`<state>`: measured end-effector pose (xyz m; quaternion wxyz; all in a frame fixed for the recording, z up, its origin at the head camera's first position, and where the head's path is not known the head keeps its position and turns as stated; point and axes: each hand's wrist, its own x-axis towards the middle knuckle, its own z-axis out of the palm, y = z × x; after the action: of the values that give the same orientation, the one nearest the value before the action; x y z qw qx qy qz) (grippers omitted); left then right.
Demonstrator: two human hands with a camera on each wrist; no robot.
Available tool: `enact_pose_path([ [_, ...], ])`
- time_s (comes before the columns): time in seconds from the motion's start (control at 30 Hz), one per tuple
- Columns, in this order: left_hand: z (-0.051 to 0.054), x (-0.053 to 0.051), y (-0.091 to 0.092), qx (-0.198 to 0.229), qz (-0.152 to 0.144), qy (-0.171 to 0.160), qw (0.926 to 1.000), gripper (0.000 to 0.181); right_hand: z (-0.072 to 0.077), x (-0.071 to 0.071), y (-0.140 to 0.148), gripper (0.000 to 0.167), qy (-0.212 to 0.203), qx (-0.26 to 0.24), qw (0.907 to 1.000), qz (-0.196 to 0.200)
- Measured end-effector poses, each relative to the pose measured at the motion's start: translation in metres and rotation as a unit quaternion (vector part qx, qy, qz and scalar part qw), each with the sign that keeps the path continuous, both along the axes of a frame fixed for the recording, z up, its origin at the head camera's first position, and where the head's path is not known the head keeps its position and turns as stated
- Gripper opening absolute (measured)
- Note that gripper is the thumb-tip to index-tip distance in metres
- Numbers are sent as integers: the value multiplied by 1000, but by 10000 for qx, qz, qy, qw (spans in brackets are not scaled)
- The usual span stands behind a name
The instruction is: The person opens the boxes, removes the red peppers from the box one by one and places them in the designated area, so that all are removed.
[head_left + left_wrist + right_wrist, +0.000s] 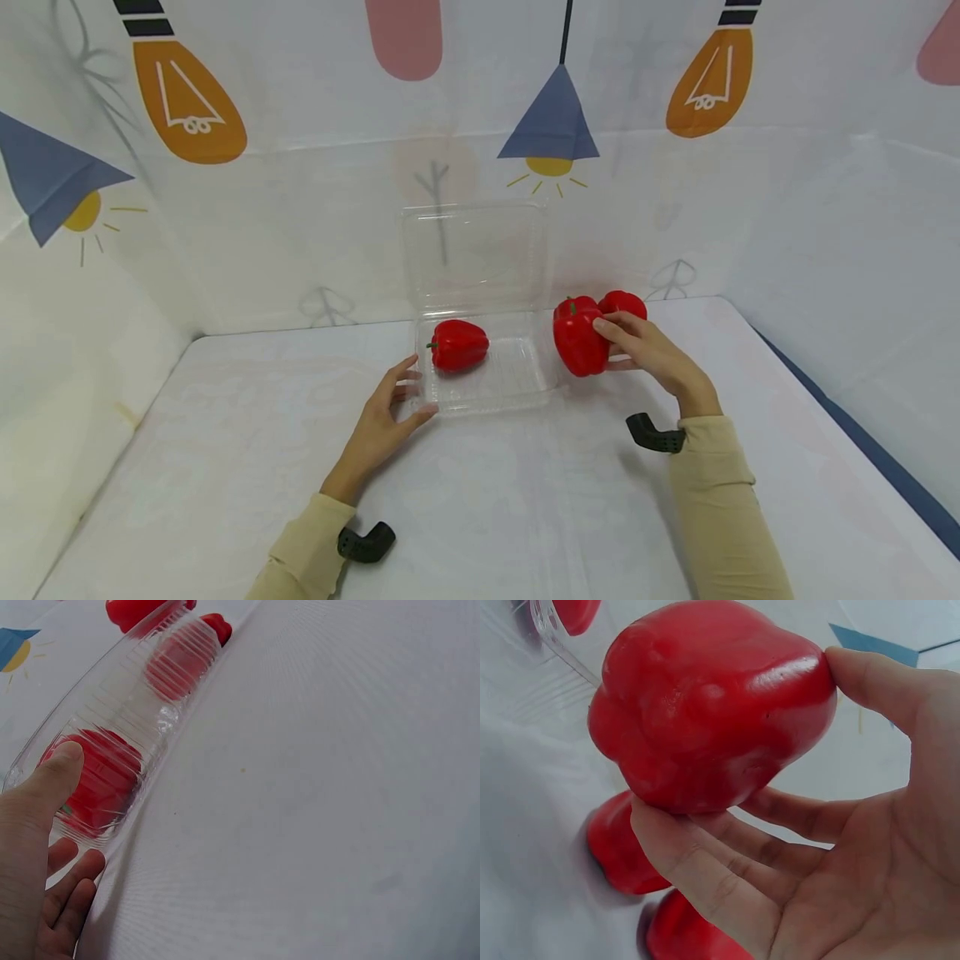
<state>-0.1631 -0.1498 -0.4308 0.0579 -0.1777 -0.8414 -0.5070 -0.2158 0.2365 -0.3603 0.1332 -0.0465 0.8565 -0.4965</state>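
Note:
A clear plastic clamshell container (517, 398) stands with its lid raised at the back. One red bell pepper (459, 346) lies on its side in the left part of the base. My left hand (386, 425) holds the container's front left corner, thumb (56, 776) at the front and fingers at the left side. My right hand (648, 350) grips another red bell pepper (712, 705) between thumb and fingers, just right of the container. Behind it, more red peppers (622, 303) sit partly hidden; two (626, 844) show below the hand in the right wrist view.
A white cloth covers the table (480, 500). Printed white fabric (315, 208) hangs along the back and both sides, close behind the raised lid (476, 258). A dark strap piece (656, 433) juts from the right wrist, and a similar one (366, 543) from the left.

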Motion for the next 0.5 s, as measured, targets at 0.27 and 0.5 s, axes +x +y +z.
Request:
enact_pose_path([
  [0.27,0,0,0,-42,17,-37,10000,76,-5,-2,8,70,-165,1,9999,46],
  [0.5,-1,-1,0,-53,9,-41,10000,76,-7,0,14,72,-406,138,9991,52],
])
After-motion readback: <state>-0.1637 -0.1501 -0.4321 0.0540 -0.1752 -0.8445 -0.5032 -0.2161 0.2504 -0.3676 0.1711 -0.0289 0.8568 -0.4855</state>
